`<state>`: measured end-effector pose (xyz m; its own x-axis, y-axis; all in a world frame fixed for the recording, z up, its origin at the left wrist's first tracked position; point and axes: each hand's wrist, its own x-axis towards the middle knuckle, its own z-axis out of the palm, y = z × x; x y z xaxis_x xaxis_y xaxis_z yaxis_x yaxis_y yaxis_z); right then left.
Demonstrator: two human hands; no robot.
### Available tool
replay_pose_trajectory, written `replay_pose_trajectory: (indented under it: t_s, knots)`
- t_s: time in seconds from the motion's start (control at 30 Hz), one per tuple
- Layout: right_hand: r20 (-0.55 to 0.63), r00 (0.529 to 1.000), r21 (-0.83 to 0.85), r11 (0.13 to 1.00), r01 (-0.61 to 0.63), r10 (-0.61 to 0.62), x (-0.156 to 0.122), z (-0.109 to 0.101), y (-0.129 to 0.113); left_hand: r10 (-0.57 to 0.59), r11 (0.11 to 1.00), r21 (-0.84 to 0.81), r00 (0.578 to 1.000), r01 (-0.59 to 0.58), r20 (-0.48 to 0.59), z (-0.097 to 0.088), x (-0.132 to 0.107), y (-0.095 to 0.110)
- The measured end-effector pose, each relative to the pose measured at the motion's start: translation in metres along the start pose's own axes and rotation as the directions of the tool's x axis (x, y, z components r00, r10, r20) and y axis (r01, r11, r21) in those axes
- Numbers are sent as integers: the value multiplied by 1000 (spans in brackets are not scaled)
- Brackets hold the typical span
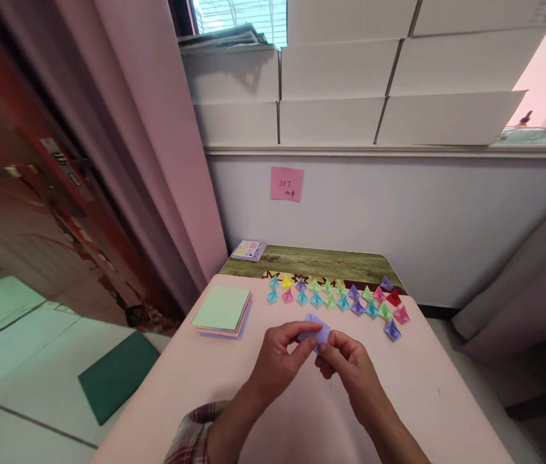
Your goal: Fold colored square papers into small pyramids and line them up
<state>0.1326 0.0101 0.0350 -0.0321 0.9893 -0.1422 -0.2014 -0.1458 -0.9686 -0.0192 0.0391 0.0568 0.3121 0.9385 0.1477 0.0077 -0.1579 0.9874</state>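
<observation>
A small folded piece of lavender origami paper [314, 327] is held up over the table, between both hands. My left hand [282, 351] grips its left side, index finger lying across the paper and thumb at the lower edge. On the right side, my right hand [347, 361] pinches the lower right edge between thumb and curled fingers. Parts of the paper are hidden behind the fingers. Beyond the hands stand several small folded paper pieces [358, 307] in blue, green, pink, purple, yellow and red, set out in rough rows.
A stack of square coloured paper [222, 308], pale green on top, lies left on the pink-covered table [234, 374]. A small printed packet [249, 251] rests at the back left corner. Pink note [287, 184] on the wall; dark green sheet [118, 376] on the floor.
</observation>
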Motion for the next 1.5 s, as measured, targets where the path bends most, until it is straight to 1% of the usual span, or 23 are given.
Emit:
replay_pose_trajectory:
  t_s: [0.03, 0.1, 0.17, 0.23, 0.37, 0.53, 0.7, 0.8, 1.0, 1.07, 1.13, 1.2, 1.3, 1.4, 1.5]
  knots:
    - [4, 1000, 0, 1000, 18, -18, -1, 0, -1, -49, 996, -76, 999, 49, -8, -1, -1, 0]
    - [-20, 996, 5, 996, 93, -93, -2, -3, -3, -144, 959, -244, 990, 140, 3, -4, -2, 1]
    - [-59, 982, 12, 984, 178, -177, -2, -6, -6, -195, 913, -359, 980, 193, 33, -6, -4, 2]
    - [-64, 974, 14, 975, 220, -219, -2, -8, -8, -208, 882, -419, 976, 213, 58, -6, -5, 4]
    - [-5, 974, 6, 974, 226, -226, -1, -7, -9, -206, 856, -466, 974, 224, 90, -4, -7, 6]
    - [14, 978, 26, 977, 210, -210, -3, -5, -6, -196, 868, -442, 974, 225, 111, 1, -8, 9]
    - [12, 978, 41, 977, 208, -209, -6, -6, -5, -180, 915, -361, 983, 183, 41, 6, -11, 13]
    - [9, 973, 26, 972, 232, -232, -9, -6, -6, -157, 936, -313, 987, 161, 37, 7, -13, 15]
    - [1, 968, -4, 968, 252, -252, -14, -7, -6, -128, 949, -286, 991, 135, 43, 9, -16, 15]
    - [-12, 963, -41, 963, 268, -269, -14, -7, -3, -113, 959, -259, 993, 117, 31, 9, -17, 15]
    - [-35, 948, -117, 943, 312, -317, -13, -9, 1, -80, 969, -234, 997, 83, 21, 10, -18, 13]
    - [-66, 920, -215, 906, 364, -386, -12, -10, 5, -32, 978, -206, 999, 32, 0, 10, -18, 10]
    - [-106, 879, -336, 849, 408, -464, -13, -11, 7, 16, 983, -179, 997, -28, -69, 10, -17, 6]
    - [-100, 864, -378, 822, 426, -494, -13, -9, 6, -1, 984, -176, 992, -22, -127, 10, -17, 3]
    - [-94, 853, -368, 814, 449, -513, -14, -5, 4, -10, 988, -156, 990, -12, -140, 10, -17, 3]
